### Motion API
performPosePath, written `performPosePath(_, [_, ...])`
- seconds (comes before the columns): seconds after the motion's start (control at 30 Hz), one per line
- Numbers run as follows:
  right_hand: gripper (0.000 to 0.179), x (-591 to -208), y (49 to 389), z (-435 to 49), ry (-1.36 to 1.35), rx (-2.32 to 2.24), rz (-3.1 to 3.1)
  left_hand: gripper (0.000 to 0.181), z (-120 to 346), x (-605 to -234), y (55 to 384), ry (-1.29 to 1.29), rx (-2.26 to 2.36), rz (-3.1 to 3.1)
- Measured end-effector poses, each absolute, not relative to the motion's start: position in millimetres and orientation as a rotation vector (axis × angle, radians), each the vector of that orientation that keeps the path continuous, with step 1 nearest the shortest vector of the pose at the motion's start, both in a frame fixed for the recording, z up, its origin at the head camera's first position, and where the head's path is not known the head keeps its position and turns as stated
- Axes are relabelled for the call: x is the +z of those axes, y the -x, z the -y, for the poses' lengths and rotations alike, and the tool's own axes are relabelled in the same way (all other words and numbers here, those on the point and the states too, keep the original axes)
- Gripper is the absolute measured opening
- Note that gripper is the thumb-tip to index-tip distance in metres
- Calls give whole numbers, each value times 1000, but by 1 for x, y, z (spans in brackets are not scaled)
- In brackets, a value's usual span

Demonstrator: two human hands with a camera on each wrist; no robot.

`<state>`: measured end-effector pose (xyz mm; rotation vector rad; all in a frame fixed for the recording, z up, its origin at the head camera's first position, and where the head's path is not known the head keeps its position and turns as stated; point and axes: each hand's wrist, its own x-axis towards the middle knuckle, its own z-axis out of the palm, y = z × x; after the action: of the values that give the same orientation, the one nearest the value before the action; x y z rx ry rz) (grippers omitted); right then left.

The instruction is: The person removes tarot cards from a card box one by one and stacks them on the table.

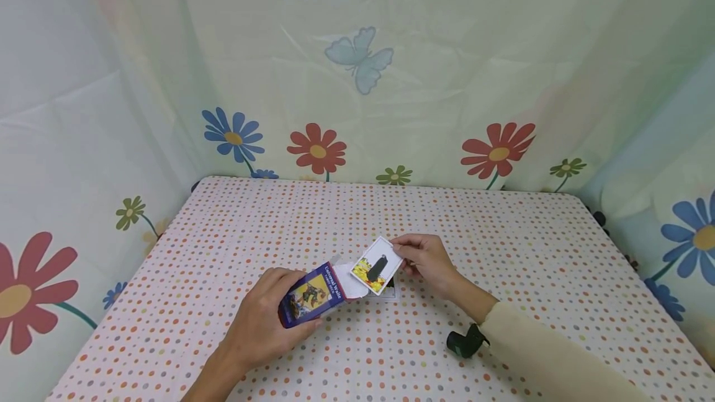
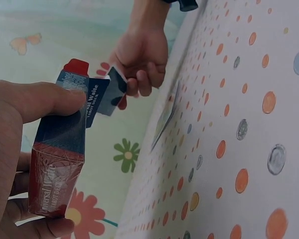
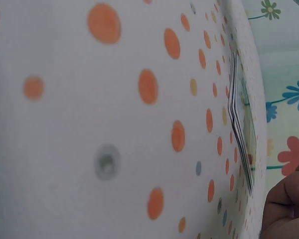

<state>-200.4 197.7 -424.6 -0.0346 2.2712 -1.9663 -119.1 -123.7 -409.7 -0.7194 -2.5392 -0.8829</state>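
Note:
My left hand (image 1: 268, 318) grips a blue tarot deck box (image 1: 310, 296), thumb along one side and fingers round the other. "Universal Waite" is printed on its front, and its white-lined flap (image 1: 353, 285) hangs out toward the right. A tarot card (image 1: 377, 265) with a dark cloaked figure over yellow is pinched by its upper right edge in my right hand (image 1: 429, 262). The card overlaps the flap in the head view. Below it, partly hidden, a small stack of cards (image 3: 241, 124) lies on the table. The left wrist view shows the box's red end (image 2: 52, 184) close up.
A dotted cloth covers the table (image 1: 268, 222). Beside the right sleeve is a small dark green and black object (image 1: 466, 341). Behind the table hangs a curtain (image 1: 424, 104) with flowers and a butterfly, and similar cloth closes off both sides.

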Motion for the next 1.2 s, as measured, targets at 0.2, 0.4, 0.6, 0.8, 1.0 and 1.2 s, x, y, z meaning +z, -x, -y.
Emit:
performPosePath(0.2, [23, -429, 203, -200, 30, -1913, -2313, 73, 124, -410, 118, 725, -904, 2535])
performPosePath(0.4, [18, -436, 209, -198, 7, -1834, -2335, 73, 124, -410, 118, 721, -925, 2530])
performPosePath(0.6, [19, -438, 217, -197, 3, -1754, -2359, 73, 124, -410, 118, 725, -927, 2527])
performPosePath(0.8, [17, -439, 226, -196, 41, -1629, -2478, 74, 124, -410, 118, 742, -918, 2518])
performPosePath(1.0, [16, -441, 230, -190, 38, -1413, -2650, 74, 123, -409, 118, 749, -918, 2525])
performPosePath(1.2, [11, -440, 232, -185, 23, -1270, -2737, 74, 122, -408, 118, 753, -925, 2523])
